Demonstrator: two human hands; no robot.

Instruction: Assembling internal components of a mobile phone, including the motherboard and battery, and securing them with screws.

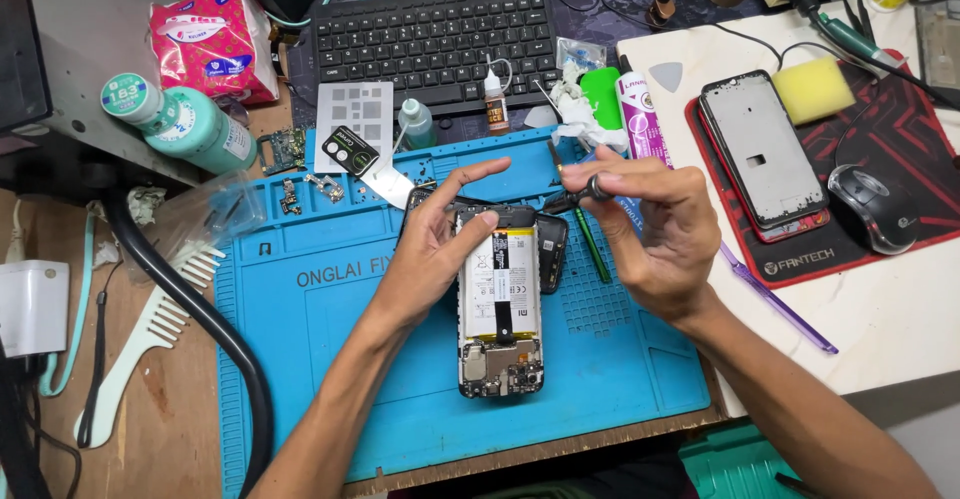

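left hand point(435, 244): it holds the opened phone point(500, 304) by its left edge, the thumb lies on the top of the battery point(503, 284), the fingers are stretched out above the phone's upper end; the grip is closed on the phone.
right hand point(655, 229): it is raised above the mat, the fingertips pinch a small dark screwdriver point(578, 197); the grip is closed on this tool.
screwdriver: its tip points left, toward the top end of the phone, near the left fingertips.
opened phone: it has no back cover, it lies upright in the middle of the blue mat point(320, 359), the white battery fills the middle, the circuit board shows at the lower end.
blue mat: it lies on the desk point(170, 409) and carries small parts near its upper left corner.
phone frame point(765, 154): it lies on the red mouse pad point(900, 179) at the right, well apart from the hands.
mouse point(875, 209): just beside the phone frame.
keyboard point(435, 44): behind the blue mat.
comb point(150, 334): on the desk, left of the mat.
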